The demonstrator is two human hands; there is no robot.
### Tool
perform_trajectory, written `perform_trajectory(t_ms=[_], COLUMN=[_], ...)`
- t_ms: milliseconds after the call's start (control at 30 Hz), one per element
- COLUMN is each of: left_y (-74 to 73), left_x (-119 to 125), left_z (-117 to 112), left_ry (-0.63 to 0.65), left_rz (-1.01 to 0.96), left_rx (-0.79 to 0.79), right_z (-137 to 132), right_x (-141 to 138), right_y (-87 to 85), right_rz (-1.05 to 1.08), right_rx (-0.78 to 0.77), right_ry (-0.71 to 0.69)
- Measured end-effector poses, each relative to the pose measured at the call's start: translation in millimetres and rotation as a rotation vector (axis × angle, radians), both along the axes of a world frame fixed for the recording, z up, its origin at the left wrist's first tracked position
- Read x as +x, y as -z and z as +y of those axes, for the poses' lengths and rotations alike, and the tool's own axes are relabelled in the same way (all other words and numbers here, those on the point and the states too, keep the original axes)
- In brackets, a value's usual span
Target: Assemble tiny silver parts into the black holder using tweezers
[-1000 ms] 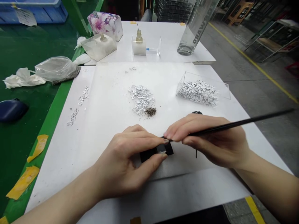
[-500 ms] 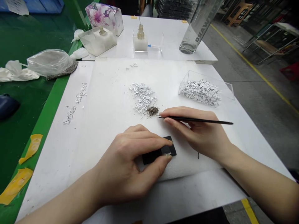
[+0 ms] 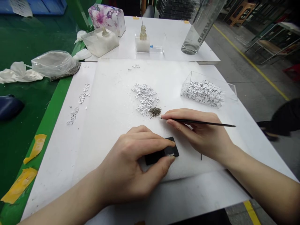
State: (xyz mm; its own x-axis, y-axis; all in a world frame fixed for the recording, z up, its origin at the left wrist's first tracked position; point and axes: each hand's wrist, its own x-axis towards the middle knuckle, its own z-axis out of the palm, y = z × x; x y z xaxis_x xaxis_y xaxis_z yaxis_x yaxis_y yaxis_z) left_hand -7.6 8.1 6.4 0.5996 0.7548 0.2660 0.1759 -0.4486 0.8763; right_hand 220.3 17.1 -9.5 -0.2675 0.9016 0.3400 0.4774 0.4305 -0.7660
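Our left hand (image 3: 126,165) is curled, thumb and fingertips pinching a small flat black rectangular pad (image 3: 154,157) low over a white paper sheet (image 3: 105,140). Our right hand (image 3: 199,134) is closed pen-style on a slender black pointed stylus (image 3: 201,122), its tip just beside a small heap of dark granules (image 3: 155,112), near a scatter of silvery-white flakes (image 3: 145,98).

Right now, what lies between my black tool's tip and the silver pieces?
In the head view, a small heap of dark granules sits between the black tool in your right hand and the silver pieces.
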Motion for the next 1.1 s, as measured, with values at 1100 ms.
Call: perform_trajectory(t_ms=[1100], left_y=[1.4], left_x=[2.0], left_z=[-0.2], left_ry=[-0.011], left_rz=[0.006], left_rx=[0.024], right_z=[1.1], right_x=[1.3], right_y=[-1.1], right_rz=[-0.016], right_rx=[0.001], right_ry=[-0.03])
